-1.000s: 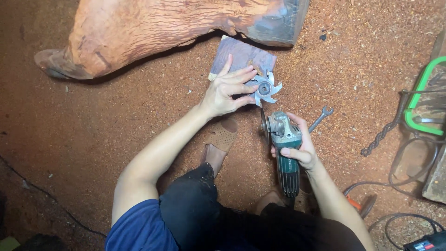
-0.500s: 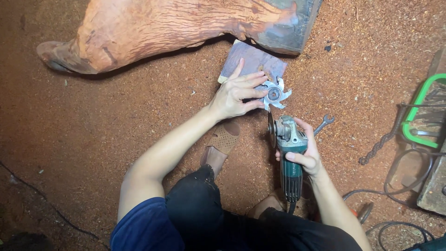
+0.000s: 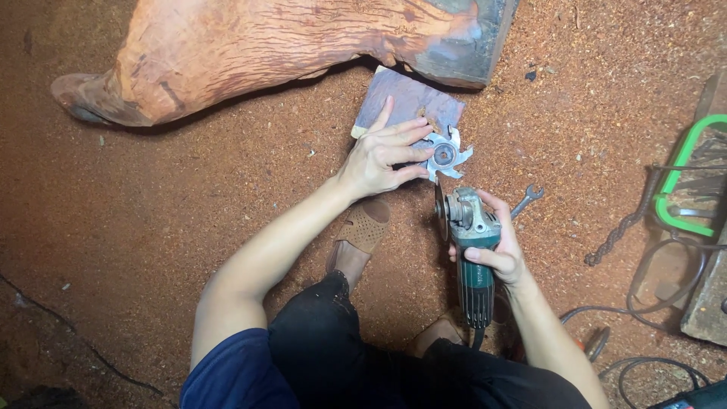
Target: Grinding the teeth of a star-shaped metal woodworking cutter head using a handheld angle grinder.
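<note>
My left hand (image 3: 382,155) rests with spread fingers on a toothed metal cutter disc (image 3: 447,155), which lies on a flat purple-brown wood block (image 3: 405,98). My right hand (image 3: 496,246) is wrapped around the body of a green and grey angle grinder (image 3: 473,250), held upright-ish on the ground with its head close below the cutter disc. A small disc sits on the grinder's left side. A metal spanner (image 3: 526,201) lies on the sawdust just right of the grinder.
A big reddish carved log (image 3: 250,53) lies across the top. Sawdust covers the ground. My sandalled foot (image 3: 363,231) is under my left forearm. At the right are a green-framed tool (image 3: 681,182), a twisted drill bit (image 3: 625,227), cables (image 3: 651,303) and a board.
The view has shifted slightly. My left hand stays on the cutter disc, and my right hand with the grinder has edged closer beneath it.
</note>
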